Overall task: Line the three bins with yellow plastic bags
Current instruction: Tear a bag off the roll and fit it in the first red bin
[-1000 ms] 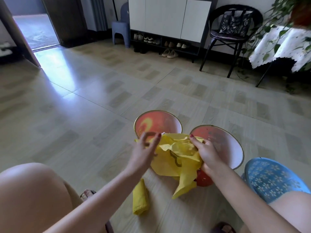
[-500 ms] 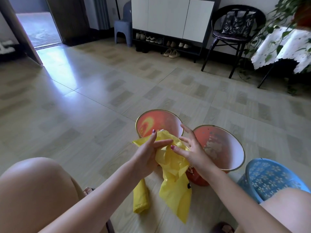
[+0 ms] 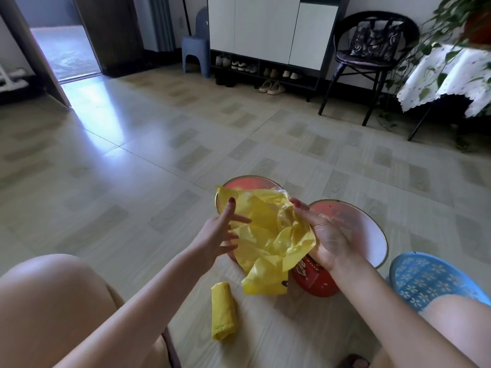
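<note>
A crumpled yellow plastic bag hangs in the air between my hands, above two red bins. My right hand holds its right side, thumb in front and fingers hidden behind the plastic. With straight, spread fingers my left hand touches the bag's left side. The left red bin is mostly hidden behind the bag. Beside it, the right red bin shows a white inside. A blue patterned bin stands at the far right by my knee. A roll of yellow bags lies on the floor.
My bare knees frame the lower left and lower right. Tiled floor stretches ahead to a shoe cabinet, a grey stool, a black chair and a cloth-covered table with a plant. An open doorway is at far left.
The bag has been pulled up and spread wider between my hands. My hands have moved apart, and the left hand's fingers have fanned out against the plastic.
</note>
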